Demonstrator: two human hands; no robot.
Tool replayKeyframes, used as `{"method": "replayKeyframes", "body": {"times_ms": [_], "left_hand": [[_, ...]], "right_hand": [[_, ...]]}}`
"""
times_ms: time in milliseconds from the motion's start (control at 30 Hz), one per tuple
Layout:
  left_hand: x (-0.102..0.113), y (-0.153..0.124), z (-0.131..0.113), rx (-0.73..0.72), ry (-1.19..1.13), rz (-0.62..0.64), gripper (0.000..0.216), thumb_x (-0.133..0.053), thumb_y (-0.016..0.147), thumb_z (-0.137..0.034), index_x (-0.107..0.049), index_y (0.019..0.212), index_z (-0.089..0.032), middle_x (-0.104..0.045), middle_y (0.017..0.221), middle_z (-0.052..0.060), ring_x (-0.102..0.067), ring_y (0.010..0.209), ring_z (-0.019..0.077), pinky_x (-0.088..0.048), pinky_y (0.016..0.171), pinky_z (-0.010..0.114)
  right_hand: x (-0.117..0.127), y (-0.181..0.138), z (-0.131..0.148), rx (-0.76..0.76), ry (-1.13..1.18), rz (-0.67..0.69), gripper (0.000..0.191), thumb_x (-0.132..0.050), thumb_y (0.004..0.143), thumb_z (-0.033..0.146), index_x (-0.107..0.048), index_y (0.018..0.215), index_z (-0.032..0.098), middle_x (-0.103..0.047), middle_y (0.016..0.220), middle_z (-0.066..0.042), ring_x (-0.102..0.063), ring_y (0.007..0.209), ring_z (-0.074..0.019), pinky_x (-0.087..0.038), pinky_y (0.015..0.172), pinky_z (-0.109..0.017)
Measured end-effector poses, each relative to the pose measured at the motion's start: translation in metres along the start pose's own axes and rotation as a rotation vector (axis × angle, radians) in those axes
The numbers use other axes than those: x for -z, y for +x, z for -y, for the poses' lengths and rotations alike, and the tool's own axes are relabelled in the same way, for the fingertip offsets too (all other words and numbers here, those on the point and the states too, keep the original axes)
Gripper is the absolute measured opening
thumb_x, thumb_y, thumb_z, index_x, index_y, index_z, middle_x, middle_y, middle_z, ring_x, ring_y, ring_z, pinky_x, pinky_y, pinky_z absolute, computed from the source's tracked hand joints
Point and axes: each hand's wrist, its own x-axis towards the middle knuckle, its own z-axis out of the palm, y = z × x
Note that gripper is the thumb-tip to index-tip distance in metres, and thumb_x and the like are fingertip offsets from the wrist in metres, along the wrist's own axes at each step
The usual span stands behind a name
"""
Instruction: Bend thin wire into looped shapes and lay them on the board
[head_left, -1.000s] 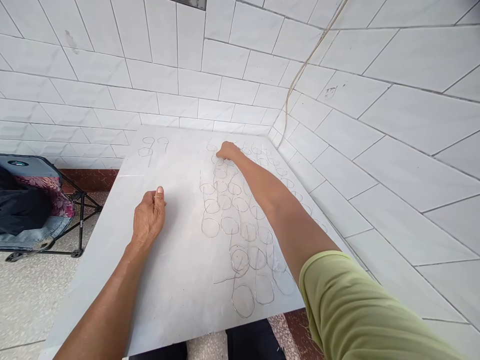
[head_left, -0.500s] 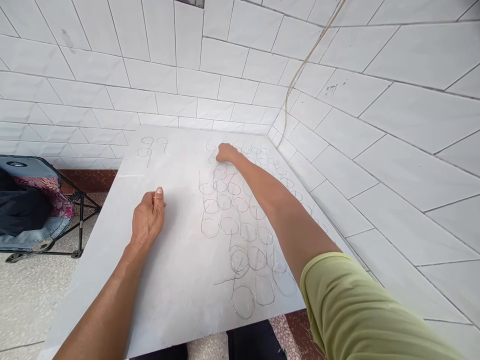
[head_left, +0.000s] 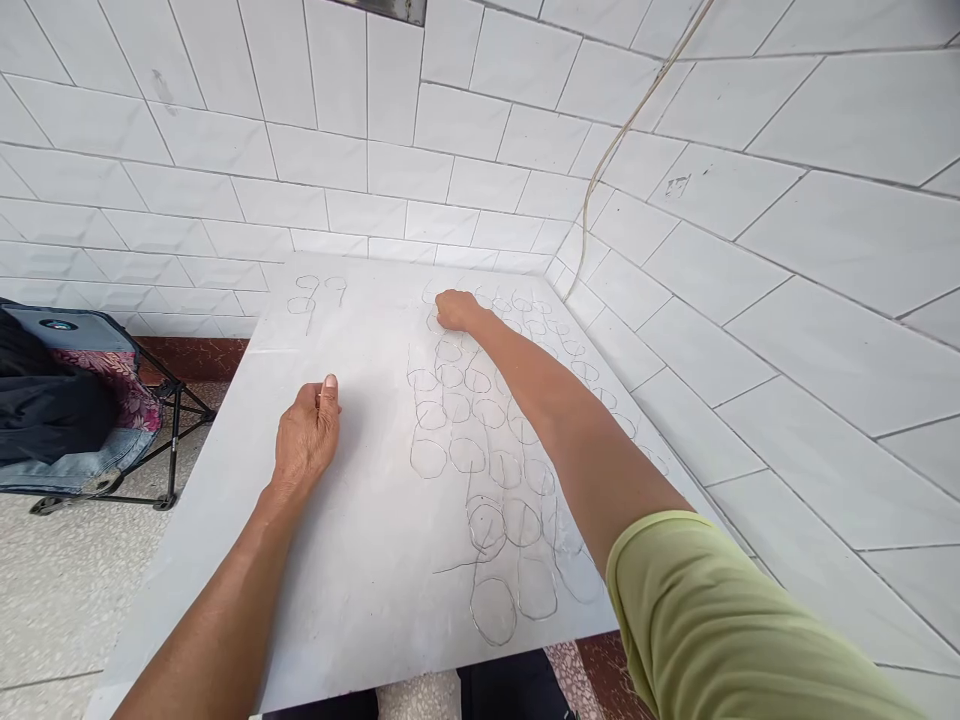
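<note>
Pale flat bench (head_left: pixel 360 560) sits in a white-tiled corner (head_left: pixel 555 262). The thin grey wire-loop mesh (head_left: pixel 487 470) lies lengthwise from 6 to 12 o'clock. The right hand (head_left: pixel 456 310) is closed on its 12 o'clock end. The left hand (head_left: pixel 306 440) is curled closed, resting at 9 o'clock.

Tiled workroom corner: white wall tiles (head_left: pixel 525 120), wire loops (head_left: pixel 495 610).

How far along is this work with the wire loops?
Rows of wire loops already lie across the white table. The right hand touches their far end; the left hand rests curled beside them. A few stray loops at the far edge lie apart, seemingly unjoined.
</note>
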Motion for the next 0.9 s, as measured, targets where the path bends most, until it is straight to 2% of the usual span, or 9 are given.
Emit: {"method": "replayKeyframes", "body": {"times_ms": [233, 400, 533, 667, 767, 900], "left_hand": [[-0.001, 0.002, 0.003, 0.014, -0.013, 0.011, 0.063, -0.027, 0.099, -0.075, -0.06, 0.101, -0.022, -0.075, 0.1, 0.01, -0.069, 0.088, 0.0298, -0.047, 0.075, 0.039], [-0.002, 0.002, 0.003, 0.016, -0.013, 0.009, 0.063, -0.028, 0.099, -0.075, -0.06, 0.1, -0.021, -0.075, 0.1, 0.01, -0.069, 0.09, 0.0308, -0.047, 0.077, 0.04], [-0.003, 0.003, 0.006, 0.009, -0.014, 0.006, 0.062, -0.028, 0.099, -0.074, -0.06, 0.101, -0.021, -0.075, 0.099, 0.011, -0.069, 0.089, 0.0308, -0.047, 0.076, 0.04], [-0.005, 0.004, 0.011, -0.026, -0.021, -0.011, 0.061, -0.03, 0.1, -0.073, -0.061, 0.103, -0.02, -0.075, 0.097, 0.011, -0.069, 0.083, 0.0296, -0.046, 0.073, 0.039], [-0.007, 0.004, 0.012, -0.041, -0.047, -0.07, 0.061, -0.035, 0.099, -0.072, -0.062, 0.111, -0.019, -0.074, 0.099, 0.011, -0.067, 0.079, 0.027, -0.047, 0.071, 0.038], [-0.008, 0.001, 0.009, -0.11, -0.162, -0.142, 0.061, -0.047, 0.098, -0.068, -0.057, 0.128, -0.017, -0.07, 0.106, 0.012, -0.065, 0.075, 0.0208, -0.049, 0.071, 0.035]], "right_hand": [[0.0, 0.012, 0.004, 0.035, -0.091, 0.085, 0.018, -0.065, 0.079, -0.002, -0.065, 0.09, 0.012, -0.062, 0.094, -0.014, -0.062, 0.086, -0.0261, -0.044, 0.077, -0.035], [0.003, 0.011, 0.013, 0.059, -0.117, 0.096, 0.018, -0.062, 0.08, 0.0, -0.066, 0.092, 0.013, -0.063, 0.092, -0.013, -0.061, 0.086, -0.0259, -0.044, 0.079, -0.036], [0.004, 0.002, 0.014, 0.068, -0.087, 0.02, 0.019, -0.058, 0.087, 0.007, -0.063, 0.105, 0.011, -0.065, 0.101, -0.016, -0.06, 0.088, -0.0255, -0.043, 0.078, -0.035], [0.01, -0.011, 0.021, 0.057, -0.044, -0.108, 0.024, -0.045, 0.095, 0.011, -0.056, 0.116, 0.009, -0.065, 0.107, -0.017, -0.059, 0.087, -0.0251, -0.043, 0.076, -0.035], [0.02, -0.024, 0.04, 0.037, 0.125, -0.23, 0.022, -0.043, 0.094, 0.012, -0.057, 0.111, 0.012, -0.067, 0.102, -0.014, -0.058, 0.081, -0.0232, -0.042, 0.069, -0.034], [0.027, -0.058, 0.089, 0.034, 0.544, -0.314, 0.008, -0.053, 0.085, 0.014, -0.06, 0.086, 0.018, -0.07, 0.086, -0.008, -0.061, 0.073, -0.0195, -0.041, 0.059, -0.029]]}}
